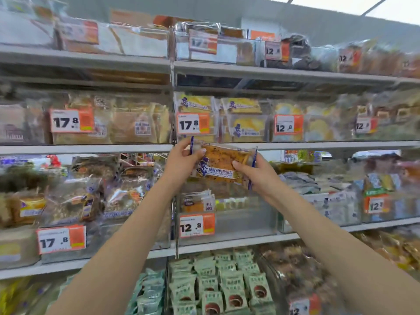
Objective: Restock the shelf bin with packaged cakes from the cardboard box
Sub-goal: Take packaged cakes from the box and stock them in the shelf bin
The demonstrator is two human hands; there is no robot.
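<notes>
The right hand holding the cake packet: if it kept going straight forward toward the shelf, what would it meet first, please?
Probably the clear bin with the 12.8 price tag, just below and behind the right hand and cake packet. Depth is unclear.

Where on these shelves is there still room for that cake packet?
The clear plastic bin behind the 12.8 price tag looks mostly bare, with a few packets at its back. The bins left and right of it, and the shelf above, are crowded. Both hands, left hand and right hand, hold the brown cake packet.

A shop aisle, bakery section

Tiered metal shelves [91, 148] are stocked with clear bins of wrapped cakes and breads, and orange-and-white price tags [196, 225] are fixed to the bin fronts.
</notes>
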